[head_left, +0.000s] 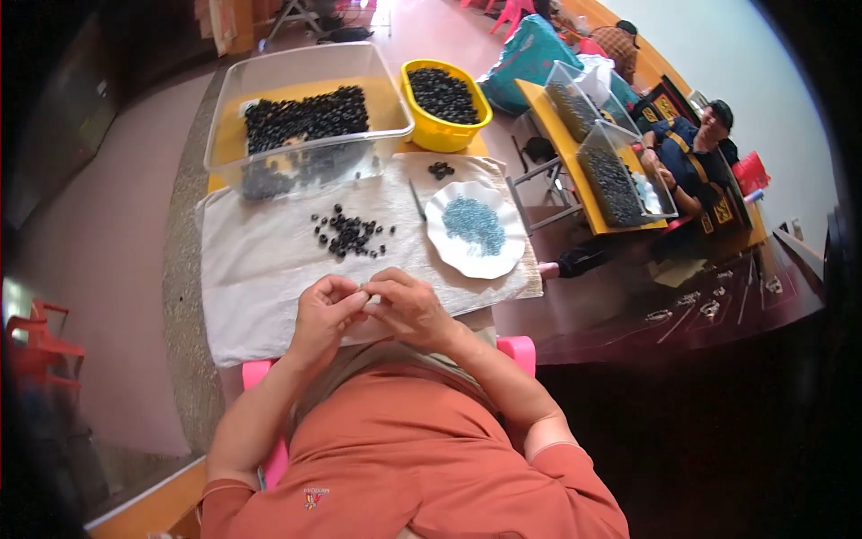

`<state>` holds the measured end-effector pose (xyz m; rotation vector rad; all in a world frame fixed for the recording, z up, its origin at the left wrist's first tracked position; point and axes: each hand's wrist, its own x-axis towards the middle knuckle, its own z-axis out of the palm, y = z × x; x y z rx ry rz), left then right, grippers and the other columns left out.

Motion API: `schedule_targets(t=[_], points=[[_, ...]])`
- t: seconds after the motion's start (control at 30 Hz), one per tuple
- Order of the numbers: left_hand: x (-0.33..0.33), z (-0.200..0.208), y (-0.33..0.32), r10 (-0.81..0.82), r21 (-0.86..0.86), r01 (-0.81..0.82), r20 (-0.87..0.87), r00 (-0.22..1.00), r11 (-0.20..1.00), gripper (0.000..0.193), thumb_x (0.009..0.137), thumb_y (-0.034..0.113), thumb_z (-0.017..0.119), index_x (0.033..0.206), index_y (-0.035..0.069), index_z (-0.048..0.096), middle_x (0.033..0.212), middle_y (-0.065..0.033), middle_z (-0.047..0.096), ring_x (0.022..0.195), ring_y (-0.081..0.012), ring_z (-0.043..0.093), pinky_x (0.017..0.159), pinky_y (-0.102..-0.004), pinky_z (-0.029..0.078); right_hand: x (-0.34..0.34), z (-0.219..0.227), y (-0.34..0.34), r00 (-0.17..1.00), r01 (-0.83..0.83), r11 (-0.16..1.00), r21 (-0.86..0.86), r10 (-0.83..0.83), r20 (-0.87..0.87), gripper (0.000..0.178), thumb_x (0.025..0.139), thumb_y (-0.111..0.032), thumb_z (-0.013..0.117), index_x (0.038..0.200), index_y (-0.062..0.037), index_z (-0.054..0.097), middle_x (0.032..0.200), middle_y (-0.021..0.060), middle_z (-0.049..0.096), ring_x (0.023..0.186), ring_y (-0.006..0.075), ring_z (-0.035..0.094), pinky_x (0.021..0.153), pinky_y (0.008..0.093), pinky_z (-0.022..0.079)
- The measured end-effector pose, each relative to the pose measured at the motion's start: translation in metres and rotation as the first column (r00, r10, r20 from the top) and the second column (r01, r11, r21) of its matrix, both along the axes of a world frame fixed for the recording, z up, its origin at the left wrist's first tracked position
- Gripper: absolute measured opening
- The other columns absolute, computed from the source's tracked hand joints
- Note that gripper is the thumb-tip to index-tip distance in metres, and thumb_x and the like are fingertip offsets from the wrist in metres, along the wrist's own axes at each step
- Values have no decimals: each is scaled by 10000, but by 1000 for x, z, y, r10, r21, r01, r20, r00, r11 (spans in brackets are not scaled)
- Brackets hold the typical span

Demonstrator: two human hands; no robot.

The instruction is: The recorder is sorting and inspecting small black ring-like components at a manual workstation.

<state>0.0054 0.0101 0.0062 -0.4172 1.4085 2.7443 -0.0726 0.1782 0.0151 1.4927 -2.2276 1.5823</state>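
My left hand [326, 311] and my right hand [406, 305] meet over the near edge of a white cloth [247, 278]. Both are closed, thumbs and forefingers pinched together at one spot. Whatever lies between the fingertips is too small to make out. Just beyond them a loose pile of small black ring-shaped pieces [350, 234] lies on the cloth. To the right stands a white scalloped plate [485, 265] with tiny light-blue beads [474, 225] heaped in it. A thin dark tool [417, 199] rests against the plate's left side. A smaller black cluster [441, 170] sits behind the plate.
A clear plastic bin [310, 67] of black pieces and a yellow basin [444, 135] of the same stand at the back. On the right, a person [687, 148] sits by a yellow table [575, 153] with clear bins. A red chair [45, 346] is far left.
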Motion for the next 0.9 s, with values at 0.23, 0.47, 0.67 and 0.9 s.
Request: schedule_targets(t=[0.23,0.47,0.67,0.9], points=[[-6,-6,0,-3,-13,3,-41,999,1000,141,882,65,678,1004,27,618,855,-25,654,734,-84,617,667,-235,532,-9,4,3,996,52,998,-42,-49,68,177,820,9,684,995,6,659,940,138,639,708,190,629,590,292,495],[-2,-4,-1,-12,-27,11,-68,998,1000,158,887,64,676,1036,20,644,835,-17,658,714,-77,614,646,-224,527,-39,10,3,940,338,914,224,-314,-136,165,814,-13,665,979,-14,669,910,124,655,779,279,656,683,354,519],[-2,-9,-1,-4,0,4,-59,998,1000,170,873,60,695,1028,15,643,863,-21,662,697,-90,619,632,-212,522,-43,13,-10,933,343,861,376,-266,-242,165,826,-76,653,985,-36,673,936,123,645,819,335,646,708,395,511],[-3,-8,-2,-17,11,18,-60,998,1000,163,871,62,699,1018,19,643,861,-24,661,708,-94,621,635,-216,522,-51,6,-18,935,339,802,491,-233,-266,175,854,-163,647,978,-43,680,899,126,618,794,342,633,705,415,500]])
